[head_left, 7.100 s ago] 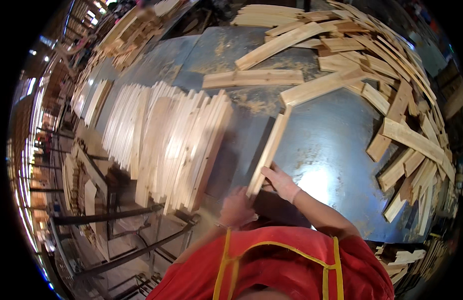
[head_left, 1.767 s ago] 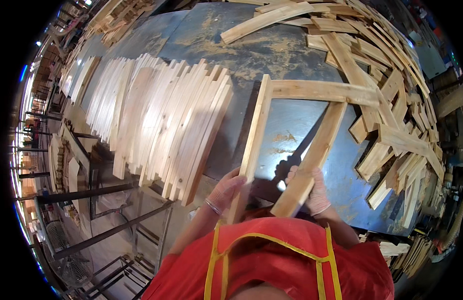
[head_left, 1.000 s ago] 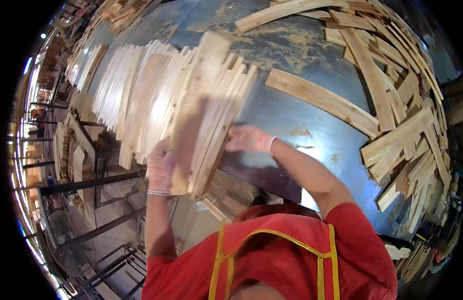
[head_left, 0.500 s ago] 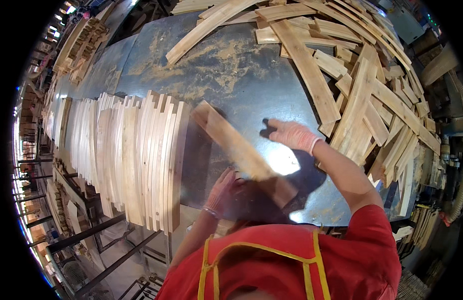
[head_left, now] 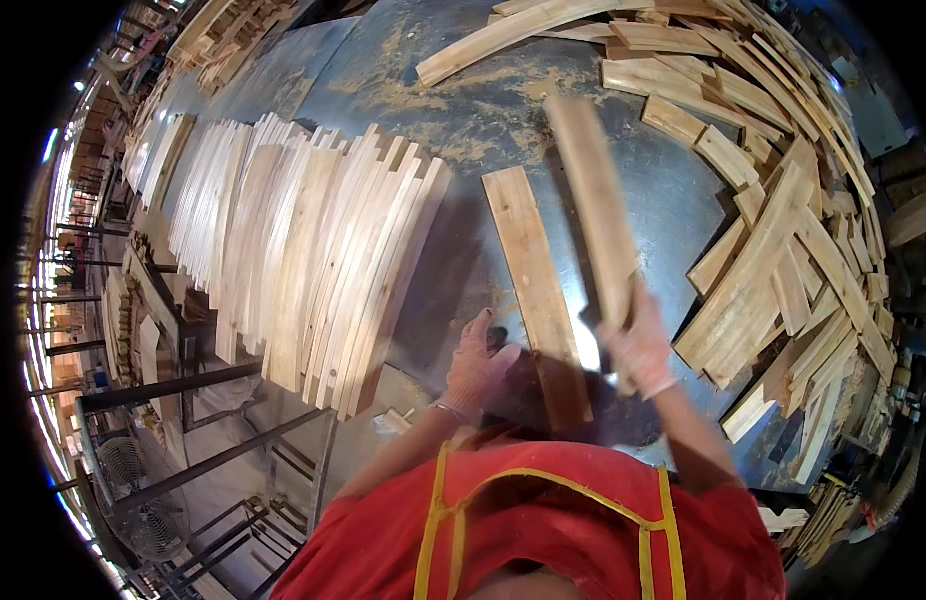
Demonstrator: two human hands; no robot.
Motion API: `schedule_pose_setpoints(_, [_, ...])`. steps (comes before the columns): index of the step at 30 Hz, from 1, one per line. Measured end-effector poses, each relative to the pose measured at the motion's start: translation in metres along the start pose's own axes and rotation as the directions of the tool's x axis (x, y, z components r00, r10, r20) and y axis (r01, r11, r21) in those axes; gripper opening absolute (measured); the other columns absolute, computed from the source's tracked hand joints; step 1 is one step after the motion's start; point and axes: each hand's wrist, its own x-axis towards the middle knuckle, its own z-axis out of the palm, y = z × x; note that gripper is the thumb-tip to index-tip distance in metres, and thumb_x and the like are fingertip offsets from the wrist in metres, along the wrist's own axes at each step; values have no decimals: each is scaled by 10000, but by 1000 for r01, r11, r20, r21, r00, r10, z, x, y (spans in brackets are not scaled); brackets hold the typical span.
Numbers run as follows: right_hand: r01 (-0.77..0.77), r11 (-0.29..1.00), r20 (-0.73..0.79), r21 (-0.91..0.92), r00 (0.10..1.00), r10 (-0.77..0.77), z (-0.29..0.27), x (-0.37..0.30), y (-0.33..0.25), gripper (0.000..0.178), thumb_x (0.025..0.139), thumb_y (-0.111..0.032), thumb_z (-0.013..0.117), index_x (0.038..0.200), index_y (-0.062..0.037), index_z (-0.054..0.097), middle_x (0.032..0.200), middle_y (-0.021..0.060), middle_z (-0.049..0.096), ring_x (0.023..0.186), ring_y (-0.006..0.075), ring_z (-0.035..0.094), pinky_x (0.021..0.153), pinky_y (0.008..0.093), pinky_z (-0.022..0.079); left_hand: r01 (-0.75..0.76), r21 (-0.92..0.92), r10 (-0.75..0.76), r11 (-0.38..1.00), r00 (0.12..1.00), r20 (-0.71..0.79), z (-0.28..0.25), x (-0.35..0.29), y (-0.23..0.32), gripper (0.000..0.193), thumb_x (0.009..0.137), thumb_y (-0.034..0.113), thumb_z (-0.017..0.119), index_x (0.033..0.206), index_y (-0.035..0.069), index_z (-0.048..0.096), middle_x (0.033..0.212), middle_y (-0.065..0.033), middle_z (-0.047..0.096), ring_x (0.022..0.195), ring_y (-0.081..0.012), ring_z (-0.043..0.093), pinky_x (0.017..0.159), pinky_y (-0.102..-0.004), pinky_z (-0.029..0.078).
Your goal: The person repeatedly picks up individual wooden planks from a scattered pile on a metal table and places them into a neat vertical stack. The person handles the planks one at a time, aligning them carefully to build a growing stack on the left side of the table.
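My right hand [head_left: 638, 345], in a pale pink work glove, is closed round the lower end of a wooden board [head_left: 593, 200]. That board is smeared by motion and slants over the table. Left of it, a second wooden board [head_left: 533, 270] lies on the dark metal tabletop [head_left: 463, 240], its near end close to my apron. Beside this board's left edge is my left hand [head_left: 478, 365], also gloved, with thumb and fingers apart and nothing in them. Some of its dark fingertips are in shadow.
At left, a row of pale wooden strips [head_left: 323, 260] stands packed side by side along the table. A heap of loose boards [head_left: 753, 270] covers the right side. Sawdust [head_left: 483, 90] is scattered farther back. Below the table's left edge are metal rails [head_left: 173, 385] and a fan [head_left: 143, 500].
My right hand, empty before, now holds a board that lay on the right heap. The other board has turned more upright, and my left hand is beside it. The view has shifted.
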Motion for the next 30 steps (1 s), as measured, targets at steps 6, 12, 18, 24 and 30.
schedule_pose_setpoints(6, [26, 880, 156, -473, 986, 55, 107, -74, -45, 1122, 710, -379, 934, 1633, -127, 348, 1587, 222, 434, 1392, 444, 511, 1127, 517, 491, -27, 38, 20, 999, 986, 165, -46, -27, -31, 864, 904, 404, 788, 1639, 113, 439, 1572, -165, 547, 1394, -357, 597, 1163, -451, 474])
schedule_pose_setpoints(12, [-184, 880, 288, 438, 956, 57, 112, -71, -55, 1122, 783, -318, 882, 1699, -52, 292, 1497, 179, 574, 1324, 307, 589, 1094, 407, 506, 57, -306, 67, 950, 922, 381, -72, -41, -86, 800, 927, 443, 771, 1595, 99, 496, 1525, -128, 588, 1356, -285, 607, 1146, -427, 479])
schedule_pose_setpoints(18, [-326, 657, 546, 680, 823, -157, 162, -68, -78, 1023, 918, -338, 784, 1690, 71, 251, 1555, 236, 555, 1414, 305, 542, 1188, 371, 432, 276, -798, 255, 536, 848, 465, -118, -64, -84, 530, 947, 373, 736, 1377, 72, 664, 1227, -67, 731, 1098, -257, 703, 1045, -443, 536])
schedule_pose_setpoints(24, [-118, 928, 472, 354, 879, -68, 208, -12, -129, 938, 967, -333, 758, 1686, 40, 284, 1589, 253, 535, 1452, 321, 526, 1194, 372, 429, -101, 512, 200, 853, 969, -143, -131, -98, -72, 855, 840, 366, 856, 1536, 20, 498, 1528, -215, 574, 1327, -400, 610, 1119, -497, 498])
schedule_pose_setpoints(30, [161, 924, 631, 348, 689, -357, 141, 34, -155, 848, 910, -396, 766, 1622, -44, 469, 1592, 241, 551, 1478, 364, 518, 1203, 413, 435, -291, 633, 473, 717, 870, -136, -96, -80, -40, 903, 768, 344, 872, 1537, 44, 505, 1565, -176, 513, 1490, -389, 445, 1228, -560, 349])
